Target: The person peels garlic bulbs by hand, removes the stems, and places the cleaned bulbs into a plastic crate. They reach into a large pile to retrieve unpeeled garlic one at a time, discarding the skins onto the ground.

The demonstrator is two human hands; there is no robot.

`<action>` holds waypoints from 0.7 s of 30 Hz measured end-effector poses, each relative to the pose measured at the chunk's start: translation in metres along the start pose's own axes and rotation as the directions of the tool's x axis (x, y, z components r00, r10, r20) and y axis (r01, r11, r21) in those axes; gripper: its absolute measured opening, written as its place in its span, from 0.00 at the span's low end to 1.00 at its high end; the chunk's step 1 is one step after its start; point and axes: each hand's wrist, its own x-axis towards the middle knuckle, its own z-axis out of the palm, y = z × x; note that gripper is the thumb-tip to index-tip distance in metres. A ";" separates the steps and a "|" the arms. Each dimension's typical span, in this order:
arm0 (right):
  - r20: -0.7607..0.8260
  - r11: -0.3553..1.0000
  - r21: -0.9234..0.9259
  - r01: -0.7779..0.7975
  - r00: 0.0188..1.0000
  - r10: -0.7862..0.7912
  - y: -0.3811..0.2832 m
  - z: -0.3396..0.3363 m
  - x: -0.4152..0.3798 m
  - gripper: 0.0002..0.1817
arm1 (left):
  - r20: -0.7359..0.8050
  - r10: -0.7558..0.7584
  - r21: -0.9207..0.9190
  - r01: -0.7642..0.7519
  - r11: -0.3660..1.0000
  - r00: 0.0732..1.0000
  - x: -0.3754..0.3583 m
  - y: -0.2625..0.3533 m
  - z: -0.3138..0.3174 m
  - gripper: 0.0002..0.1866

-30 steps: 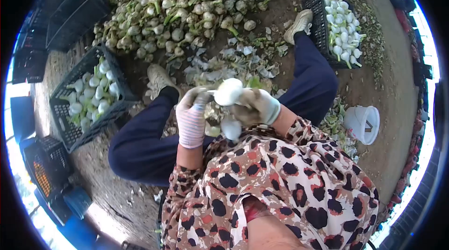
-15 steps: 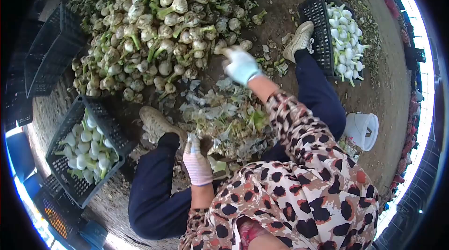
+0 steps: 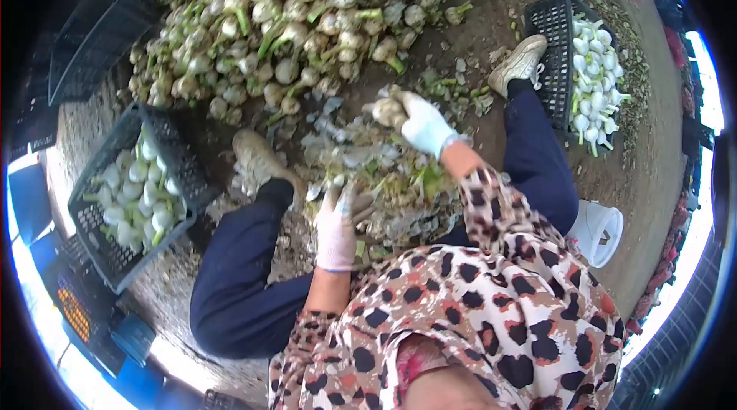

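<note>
My right hand (image 3: 427,127), in a white glove, is closed round a dirty, unpeeled garlic bulb (image 3: 390,112) above the peel-strewn ground. In a pale pinkish glove, my left hand (image 3: 336,232) hovers over the peelings by my shoe, its fingers apart. Small pale bits show at its fingertips, too small to tell whether they are touched. Beyond both hands lies a big heap of unpeeled garlic (image 3: 288,34) with green stems. Loose garlic skins (image 3: 361,153) cover the ground between my legs.
A black crate (image 3: 196,203) of cleaned white garlic stands at left, another crate (image 3: 549,22) of white garlic at right beyond my shoe. A white bucket (image 3: 606,237) sits by my right knee. Another dark crate (image 3: 84,34) stands at upper left.
My right hand has drawn back from the heap's edge toward me, now with a garlic bulb in it. My left hand's fingers have spread. The whole view has shifted slightly.
</note>
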 end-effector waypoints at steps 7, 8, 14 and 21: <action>0.242 0.974 0.114 -0.197 0.956 0.165 -0.174 0.048 -0.090 0.21 | 0.229 0.378 -0.168 -0.346 0.923 0.897 -0.035 0.013 -0.005 0.30; 0.316 0.729 0.504 -0.463 0.885 0.343 -0.190 0.034 -0.087 0.22 | 0.229 0.436 -0.090 -0.427 0.900 0.870 -0.044 0.015 -0.005 0.33; 0.330 0.721 0.549 -0.424 0.902 0.279 -0.227 0.039 -0.086 0.16 | 0.446 0.746 0.367 -0.861 0.351 0.495 -0.046 0.008 -0.010 0.43; 0.357 0.627 0.659 -0.415 0.906 0.226 -0.235 0.040 -0.109 0.15 | 0.510 0.808 0.532 -0.846 -0.028 0.294 -0.084 0.020 -0.004 0.45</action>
